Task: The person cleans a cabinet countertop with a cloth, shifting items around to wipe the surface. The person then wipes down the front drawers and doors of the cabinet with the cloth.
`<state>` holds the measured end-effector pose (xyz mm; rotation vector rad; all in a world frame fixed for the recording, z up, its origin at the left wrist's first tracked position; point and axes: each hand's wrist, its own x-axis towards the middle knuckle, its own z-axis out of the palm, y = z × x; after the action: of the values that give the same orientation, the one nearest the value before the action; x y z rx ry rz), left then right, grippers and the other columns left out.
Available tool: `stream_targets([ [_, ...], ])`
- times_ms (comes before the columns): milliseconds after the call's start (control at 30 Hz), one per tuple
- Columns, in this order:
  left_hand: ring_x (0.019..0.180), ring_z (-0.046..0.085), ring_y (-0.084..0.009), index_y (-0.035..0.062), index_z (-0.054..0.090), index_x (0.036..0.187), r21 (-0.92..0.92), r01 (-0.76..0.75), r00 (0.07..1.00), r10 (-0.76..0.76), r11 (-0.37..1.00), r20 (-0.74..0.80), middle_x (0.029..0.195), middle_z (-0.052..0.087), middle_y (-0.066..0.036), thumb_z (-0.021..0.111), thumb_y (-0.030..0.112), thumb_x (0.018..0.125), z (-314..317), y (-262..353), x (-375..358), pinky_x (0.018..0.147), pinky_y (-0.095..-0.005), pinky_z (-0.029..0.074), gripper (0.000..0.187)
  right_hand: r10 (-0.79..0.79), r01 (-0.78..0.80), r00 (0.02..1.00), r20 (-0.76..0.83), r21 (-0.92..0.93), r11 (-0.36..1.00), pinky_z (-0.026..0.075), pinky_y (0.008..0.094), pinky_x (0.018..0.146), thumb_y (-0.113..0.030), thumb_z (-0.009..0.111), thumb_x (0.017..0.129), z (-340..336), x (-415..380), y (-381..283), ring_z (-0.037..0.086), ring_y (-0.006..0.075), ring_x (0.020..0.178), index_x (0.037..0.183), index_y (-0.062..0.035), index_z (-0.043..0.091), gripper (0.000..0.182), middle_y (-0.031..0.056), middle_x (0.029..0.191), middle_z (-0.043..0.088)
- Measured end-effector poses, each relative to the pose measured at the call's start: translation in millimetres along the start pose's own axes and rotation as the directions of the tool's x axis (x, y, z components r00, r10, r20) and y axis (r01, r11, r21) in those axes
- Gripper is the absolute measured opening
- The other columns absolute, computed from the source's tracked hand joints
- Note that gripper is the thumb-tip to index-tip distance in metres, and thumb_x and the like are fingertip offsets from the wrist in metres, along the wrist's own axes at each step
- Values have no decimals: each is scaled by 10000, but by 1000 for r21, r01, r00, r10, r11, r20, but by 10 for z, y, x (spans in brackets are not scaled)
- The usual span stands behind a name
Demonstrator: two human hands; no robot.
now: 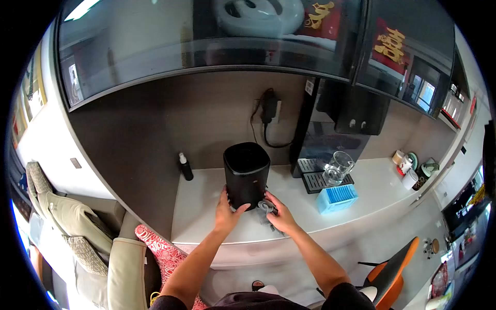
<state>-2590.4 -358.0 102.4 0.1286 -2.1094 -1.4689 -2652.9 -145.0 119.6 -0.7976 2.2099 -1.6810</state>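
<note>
A tall black box-shaped appliance (246, 178) with rounded corners stands upright on the white counter. My left hand (227, 213) grips its lower left side, thumb across the front near the base and fingers along the side. At the lower right of the appliance, my right hand (281, 214) is closed around a crumpled grey cloth (265, 207), its fingertips close to the appliance's side. Part of the cloth hangs down onto the counter. The far side of the appliance is hidden.
Behind stands a black water dispenser (330, 113), with a glass jug (338, 168) on its drip tray. A blue-and-white box (337, 199) sits in front. Left is a small black bottle (185, 167); cups (409, 179) stand far right. A cabinet (206, 46) overhangs the counter (206, 227).
</note>
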Motion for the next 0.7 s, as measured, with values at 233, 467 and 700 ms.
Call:
stream_targets([
  [233,1202,593,-349,-90,245,1502,-7,-46,999,46,999,-13,1398,501,-268,852,184,786,369,-24,10,968,-404,513,977,-74,72,997,-34,-40,997,487,243,753,-10,569,820,-373,-122,83,597,104,871,1513,-125,420,717,133,1364,597],
  [467,1229,525,-403,-98,223,1503,105,-101,983,116,989,-142,1344,510,-253,737,62,851,549,-68,-355,1040,-421,448,846,-376,259,923,-85,-585,768,490,446,981,-28,603,810,-393,-116,418,590,373,1164,1407,-72,514,605,207,1348,579],
  [700,1020,547,-388,-10,516,1221,288,-355,923,383,890,-45,1112,566,-190,653,-70,760,516,504,-563,893,-429,464,484,-394,342,917,64,-635,692,439,472,1067,8,638,785,-551,-580,311,542,408,1249,1359,-48,552,583,230,1352,569],
])
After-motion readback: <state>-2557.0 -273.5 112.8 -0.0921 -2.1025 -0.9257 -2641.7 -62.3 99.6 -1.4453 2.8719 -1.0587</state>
